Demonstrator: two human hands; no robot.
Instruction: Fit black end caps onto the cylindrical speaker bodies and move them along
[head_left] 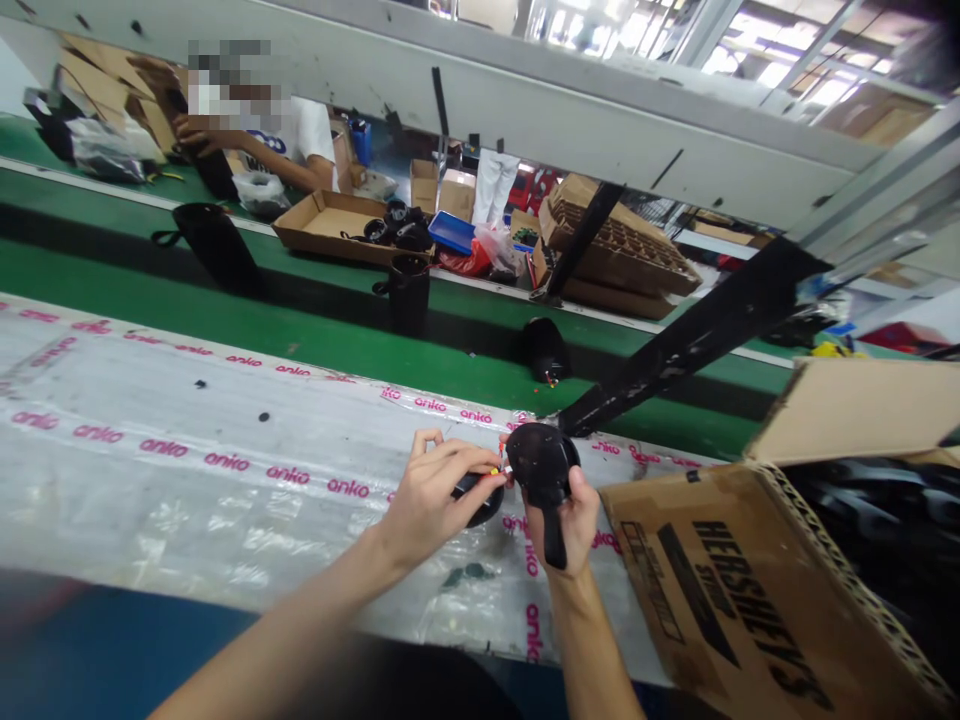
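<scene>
My right hand (581, 520) grips a black round housing (538, 460) with a short handle-like strip hanging from it. At its left edge, the fingertips of my left hand (431, 490) pinch a small wire connector (495, 471) with red and yellow bits. Below those fingers is another black rounded piece (484, 505), partly hidden by my left hand; I cannot tell whether it is held or lying on the bench. Both hands are over the bench covering (322, 540), plastic sheeting with pink print.
A green conveyor belt (322, 335) carries black cylindrical bodies (409, 290) and a black part with wires (546, 350). At right stands an open carton (697, 580) of black parts. A black post (675, 340) slants behind my hands. Across the belt, a person (300, 150) handles a dark part.
</scene>
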